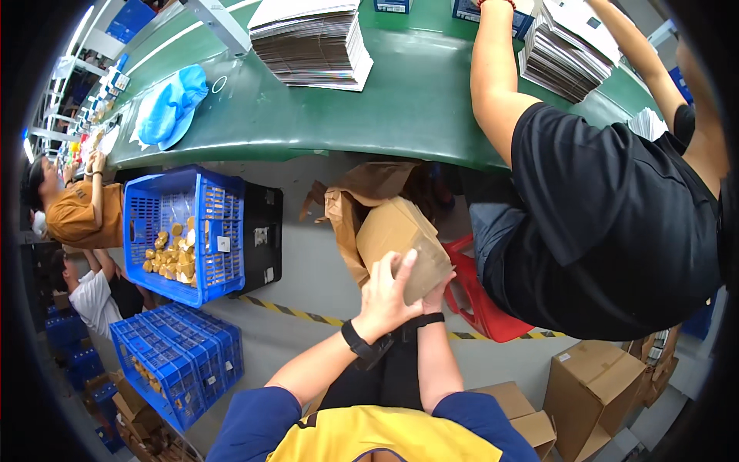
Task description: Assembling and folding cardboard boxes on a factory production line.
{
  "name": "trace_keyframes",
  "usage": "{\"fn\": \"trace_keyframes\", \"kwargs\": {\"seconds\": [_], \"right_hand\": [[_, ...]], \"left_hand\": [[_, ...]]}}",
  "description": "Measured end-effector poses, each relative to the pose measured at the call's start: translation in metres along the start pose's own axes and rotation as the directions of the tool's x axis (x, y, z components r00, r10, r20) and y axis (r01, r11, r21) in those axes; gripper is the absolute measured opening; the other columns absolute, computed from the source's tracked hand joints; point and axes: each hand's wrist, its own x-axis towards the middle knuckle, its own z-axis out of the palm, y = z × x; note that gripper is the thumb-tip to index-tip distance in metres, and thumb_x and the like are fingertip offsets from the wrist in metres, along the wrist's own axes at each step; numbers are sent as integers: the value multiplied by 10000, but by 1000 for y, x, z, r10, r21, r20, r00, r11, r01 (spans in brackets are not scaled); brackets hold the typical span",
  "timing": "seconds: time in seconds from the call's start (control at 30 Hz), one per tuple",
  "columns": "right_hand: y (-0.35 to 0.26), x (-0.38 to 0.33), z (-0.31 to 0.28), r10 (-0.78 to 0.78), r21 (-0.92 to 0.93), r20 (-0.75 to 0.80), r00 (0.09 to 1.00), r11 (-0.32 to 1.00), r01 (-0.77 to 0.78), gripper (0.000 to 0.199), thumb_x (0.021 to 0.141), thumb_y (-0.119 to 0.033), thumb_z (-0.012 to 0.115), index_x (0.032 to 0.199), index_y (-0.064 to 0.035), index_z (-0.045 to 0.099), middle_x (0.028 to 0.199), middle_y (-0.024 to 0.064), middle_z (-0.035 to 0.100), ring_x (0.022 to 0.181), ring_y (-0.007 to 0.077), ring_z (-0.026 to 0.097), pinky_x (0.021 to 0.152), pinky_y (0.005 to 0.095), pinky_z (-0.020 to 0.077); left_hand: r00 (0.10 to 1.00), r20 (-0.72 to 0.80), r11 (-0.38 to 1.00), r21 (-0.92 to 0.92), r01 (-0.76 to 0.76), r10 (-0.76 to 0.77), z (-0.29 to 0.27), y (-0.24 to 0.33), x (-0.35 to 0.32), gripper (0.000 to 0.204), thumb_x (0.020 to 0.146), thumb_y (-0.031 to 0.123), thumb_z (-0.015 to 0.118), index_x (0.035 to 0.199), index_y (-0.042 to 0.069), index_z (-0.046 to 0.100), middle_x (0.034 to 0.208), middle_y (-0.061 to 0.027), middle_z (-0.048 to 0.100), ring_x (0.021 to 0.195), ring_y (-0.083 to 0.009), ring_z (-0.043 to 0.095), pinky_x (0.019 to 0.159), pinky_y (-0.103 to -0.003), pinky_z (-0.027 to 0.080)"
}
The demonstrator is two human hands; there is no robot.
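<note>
The left hand (389,296) and the right hand (436,296) are both gripping a brown paper bag (400,235), lifted near the middle, with the blue crate (185,231) of small brown pieces at nine o'clock apparently awaiting handling.

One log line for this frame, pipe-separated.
left hand: flat on tan paper-wrapped bundle | right hand: under bundle, mostly hidden | behind: torn brown paper sack | left: blue slatted plastic crate

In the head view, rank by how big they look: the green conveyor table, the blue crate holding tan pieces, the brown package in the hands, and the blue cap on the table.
1. Green conveyor table
2. Blue crate
3. Brown package; it sits nearer the camera, so its true size is unsure
4. Blue cap
</note>
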Motion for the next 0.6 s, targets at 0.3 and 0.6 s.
{"fn": "trace_keyframes", "kwargs": {"seconds": [0.3,0.6], "right_hand": [[45,-53,-87,30,32,-65,997,999,-28,904,722,-724,442,1343,-80,312,1337,96,401,1202,250,413,1018,404,325],[75,-60,-120,120,68,-141,983,992,-111,886,745,-727,395,1345,-81,309,1341,100,397,1207,250,409,1018,400,323]], "left_hand": [[996,80,998,36,-50,47,76,-2,-23,863,533,219,762,1307,233,381,1208,-254,370,994,-417,417,914,-525,344],[968,242,973,232,8,-65,90,-17,-38,905,522,299,789,1316,273,356,1352,-290,177,1243,-516,179,949,-659,204]]}}
